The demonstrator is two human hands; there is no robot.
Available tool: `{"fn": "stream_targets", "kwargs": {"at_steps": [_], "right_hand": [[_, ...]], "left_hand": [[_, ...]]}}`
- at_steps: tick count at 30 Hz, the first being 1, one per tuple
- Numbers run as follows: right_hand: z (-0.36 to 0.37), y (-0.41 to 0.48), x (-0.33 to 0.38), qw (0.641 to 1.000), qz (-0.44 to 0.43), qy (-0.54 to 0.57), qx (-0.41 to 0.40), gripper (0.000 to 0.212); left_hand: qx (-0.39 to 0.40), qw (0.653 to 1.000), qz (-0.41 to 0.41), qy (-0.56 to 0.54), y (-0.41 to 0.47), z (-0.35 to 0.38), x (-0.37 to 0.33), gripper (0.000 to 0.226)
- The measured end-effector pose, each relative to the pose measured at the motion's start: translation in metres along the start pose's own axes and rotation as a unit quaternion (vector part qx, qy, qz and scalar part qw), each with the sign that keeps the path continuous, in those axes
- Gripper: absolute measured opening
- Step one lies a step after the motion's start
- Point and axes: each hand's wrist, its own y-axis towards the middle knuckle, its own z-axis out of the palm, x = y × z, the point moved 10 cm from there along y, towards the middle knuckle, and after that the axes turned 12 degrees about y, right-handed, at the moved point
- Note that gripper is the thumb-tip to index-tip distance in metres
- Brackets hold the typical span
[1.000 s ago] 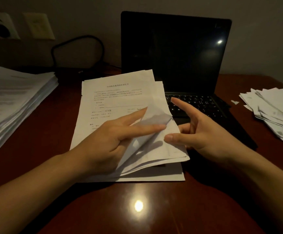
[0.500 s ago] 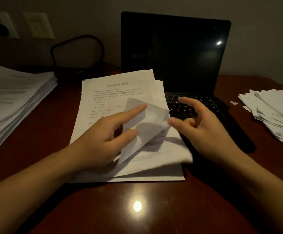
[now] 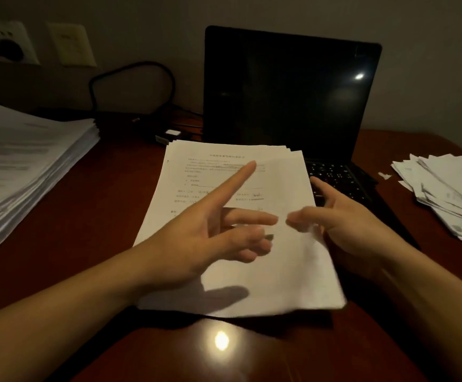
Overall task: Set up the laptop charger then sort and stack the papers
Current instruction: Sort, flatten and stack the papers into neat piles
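One thick stack (image 3: 25, 166) left, loose pile (image 3: 445, 194) right; sheets (image 3: 252, 271) overlap laptop (image 3: 290, 92).

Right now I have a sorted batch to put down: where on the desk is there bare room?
Bare desk lies between the tall stack and the middle papers, and along the near edge before them. Only a narrow strip separates the laptop from the loose pile. Behind the papers, by the charger, it is crowded.
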Motion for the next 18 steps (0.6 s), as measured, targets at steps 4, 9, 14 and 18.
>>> {"fn": "stream_targets", "kwargs": {"at_steps": [4, 9, 14, 18], "right_hand": [[0.011, -0.004, 0.007, 0.998, -0.003, 0.001, 0.056, 0.063], [0.013, -0.01, 0.027, 0.99, -0.08, 0.07, 0.089, 0.052], [0.005, -0.01, 0.038, 0.979, -0.116, 0.15, 0.08, 0.051], [0.002, 0.0, 0.046, 0.99, -0.083, 0.101, 0.055, 0.044]], "left_hand": [[-0.072, 0.997, -0.012, 0.005, 0.003, -0.026, 0.004, 0.068], [-0.248, 0.961, -0.056, 0.113, -0.001, -0.092, 0.012, 0.059], [-0.314, 0.938, -0.142, 0.009, -0.009, -0.119, 0.037, 0.068], [-0.233, 0.956, -0.159, -0.084, -0.004, -0.101, 0.041, 0.033]]}}
